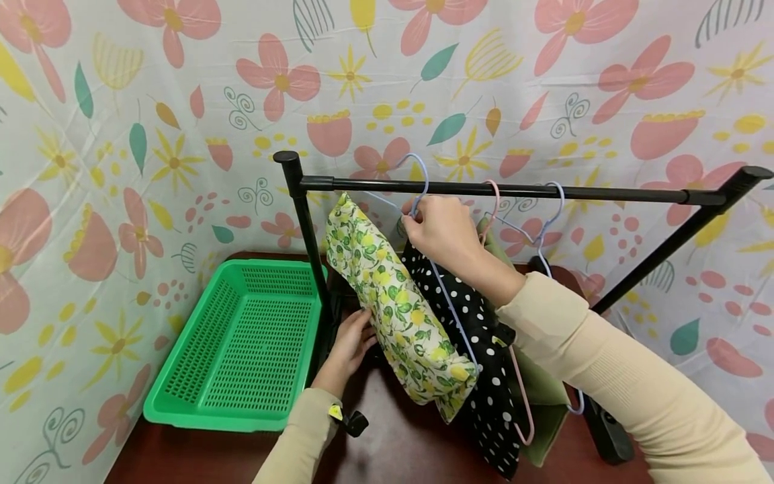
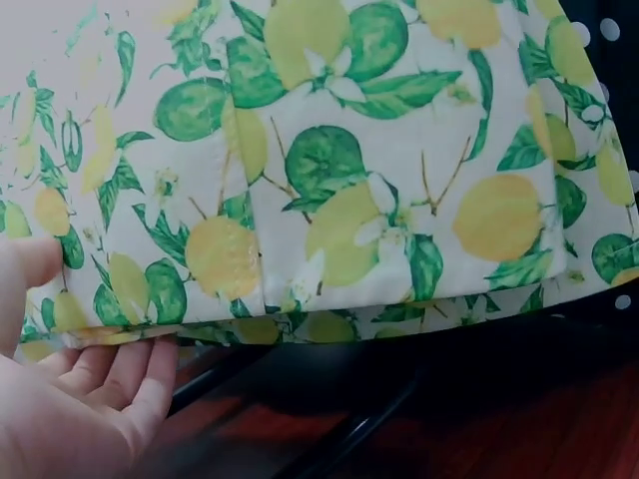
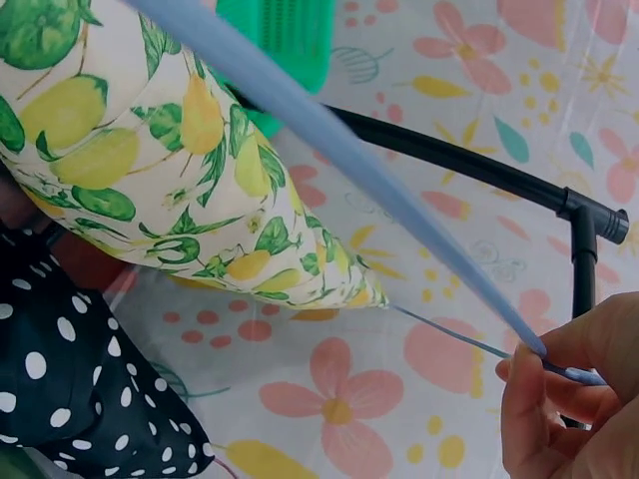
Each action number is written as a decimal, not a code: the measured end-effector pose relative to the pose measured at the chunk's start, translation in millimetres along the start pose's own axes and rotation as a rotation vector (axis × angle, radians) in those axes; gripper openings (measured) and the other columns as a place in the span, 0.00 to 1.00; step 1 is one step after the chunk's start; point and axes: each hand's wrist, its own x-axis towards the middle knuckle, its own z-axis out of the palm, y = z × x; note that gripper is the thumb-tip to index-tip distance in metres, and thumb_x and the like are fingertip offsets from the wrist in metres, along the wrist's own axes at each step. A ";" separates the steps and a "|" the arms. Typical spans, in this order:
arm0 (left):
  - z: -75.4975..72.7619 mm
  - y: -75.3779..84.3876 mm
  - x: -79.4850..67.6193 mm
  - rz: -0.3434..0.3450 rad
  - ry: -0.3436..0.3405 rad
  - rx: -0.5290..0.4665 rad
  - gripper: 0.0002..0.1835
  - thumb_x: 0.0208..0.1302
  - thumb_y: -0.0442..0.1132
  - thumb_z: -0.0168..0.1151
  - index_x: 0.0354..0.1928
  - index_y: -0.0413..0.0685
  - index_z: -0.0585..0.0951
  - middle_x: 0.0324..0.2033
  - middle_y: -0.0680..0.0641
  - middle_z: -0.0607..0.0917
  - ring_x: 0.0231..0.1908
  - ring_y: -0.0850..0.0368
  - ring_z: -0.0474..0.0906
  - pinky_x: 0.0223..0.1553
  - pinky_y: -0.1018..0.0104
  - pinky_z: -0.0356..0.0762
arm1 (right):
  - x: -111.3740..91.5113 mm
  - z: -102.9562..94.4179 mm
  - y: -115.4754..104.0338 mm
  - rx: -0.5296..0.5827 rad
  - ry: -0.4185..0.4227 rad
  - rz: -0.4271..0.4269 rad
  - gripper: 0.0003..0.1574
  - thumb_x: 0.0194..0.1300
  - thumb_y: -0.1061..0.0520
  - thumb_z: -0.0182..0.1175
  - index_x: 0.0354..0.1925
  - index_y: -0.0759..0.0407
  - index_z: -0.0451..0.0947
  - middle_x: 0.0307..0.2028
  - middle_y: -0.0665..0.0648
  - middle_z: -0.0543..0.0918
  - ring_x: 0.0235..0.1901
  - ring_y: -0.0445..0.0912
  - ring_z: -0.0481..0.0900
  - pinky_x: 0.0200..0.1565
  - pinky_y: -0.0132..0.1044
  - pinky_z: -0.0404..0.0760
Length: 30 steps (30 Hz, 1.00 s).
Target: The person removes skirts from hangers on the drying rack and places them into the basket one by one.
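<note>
My right hand (image 1: 444, 228) pinches the neck of a light blue hanger (image 1: 450, 306), whose hook loops over the black rail (image 1: 453, 187). From this hanger hangs a white garment (image 1: 393, 296) with a lemon-and-leaf print. In the right wrist view, thumb and fingertips meet on the blue hanger (image 3: 399, 190). My left hand (image 1: 351, 343) holds the garment's lower edge. The left wrist view shows its thumb in front of the lemon-print garment (image 2: 349, 200) and its fingers under the hem, fingertips partly hidden.
Right of it hang a black polka-dot garment (image 1: 492, 396) on a pink hanger (image 1: 525, 403) and an olive-green one (image 1: 544, 396), beside another blue hanger (image 1: 547, 228). A green plastic basket (image 1: 226, 420) stands left of the rack on a dark red-brown table (image 1: 393, 444). A flower-print sheet (image 1: 211, 134) covers the walls.
</note>
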 end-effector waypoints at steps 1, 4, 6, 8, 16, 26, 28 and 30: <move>-0.3 0.9 -0.5 0.006 0.026 0.012 0.38 0.66 0.50 0.54 0.70 0.41 0.50 0.65 0.37 0.60 0.61 0.41 0.63 0.59 0.51 0.64 | -0.3 -0.2 0.7 -0.007 0.006 0.000 0.18 0.63 0.58 0.55 0.18 0.58 0.80 0.11 0.54 0.75 0.06 0.42 0.56 0.12 0.31 0.51; -1.5 4.4 -2.3 0.023 0.086 0.027 0.37 0.65 0.46 0.56 0.69 0.40 0.52 0.62 0.36 0.63 0.58 0.42 0.66 0.58 0.51 0.66 | -0.6 0.4 4.0 -0.022 0.027 -0.002 0.20 0.63 0.58 0.55 0.15 0.57 0.78 0.09 0.54 0.73 0.06 0.42 0.56 0.11 0.31 0.52; -2.9 7.1 -4.2 0.029 0.107 0.020 0.37 0.65 0.43 0.56 0.69 0.39 0.52 0.62 0.36 0.63 0.57 0.43 0.66 0.58 0.50 0.65 | -0.7 1.0 6.3 -0.036 0.035 0.003 0.23 0.63 0.57 0.55 0.12 0.56 0.74 0.08 0.54 0.71 0.06 0.42 0.56 0.11 0.31 0.51; -4.7 9.7 -6.6 0.033 0.115 0.018 0.37 0.65 0.42 0.56 0.70 0.39 0.51 0.63 0.37 0.63 0.57 0.45 0.67 0.59 0.50 0.64 | -0.7 1.6 8.0 -0.040 0.039 0.008 0.25 0.63 0.57 0.55 0.10 0.55 0.71 0.08 0.53 0.70 0.06 0.42 0.55 0.11 0.31 0.51; -11.2 23.0 -18.4 0.067 0.120 -0.028 0.17 0.64 0.41 0.58 0.48 0.39 0.69 0.26 0.52 0.65 0.22 0.61 0.56 0.37 0.65 0.66 | -2.0 0.1 10.9 -0.070 0.053 0.013 0.30 0.63 0.56 0.55 0.07 0.53 0.60 0.05 0.51 0.62 0.06 0.43 0.55 0.12 0.32 0.51; -7.9 50.4 -35.3 0.168 0.145 -0.038 0.08 0.63 0.39 0.58 0.39 0.44 0.72 0.23 0.54 0.71 0.20 0.63 0.64 0.29 0.69 0.67 | -2.9 1.8 16.3 -0.097 0.089 0.003 0.31 0.63 0.57 0.55 0.06 0.53 0.58 0.06 0.52 0.66 0.06 0.43 0.55 0.12 0.32 0.50; -6.6 57.2 -39.9 0.172 0.152 -0.026 0.08 0.64 0.38 0.58 0.41 0.43 0.73 0.25 0.54 0.73 0.21 0.64 0.67 0.30 0.70 0.69 | -3.3 2.4 17.7 -0.100 0.090 0.008 0.31 0.62 0.58 0.55 0.06 0.53 0.57 0.06 0.51 0.62 0.07 0.43 0.54 0.12 0.32 0.50; -5.2 64.3 -44.0 0.174 0.154 -0.023 0.10 0.64 0.38 0.58 0.44 0.43 0.74 0.27 0.54 0.75 0.23 0.64 0.71 0.30 0.71 0.71 | -4.1 2.6 18.5 -0.102 0.087 0.016 0.31 0.62 0.58 0.56 0.07 0.53 0.56 0.06 0.50 0.58 0.07 0.42 0.53 0.12 0.32 0.49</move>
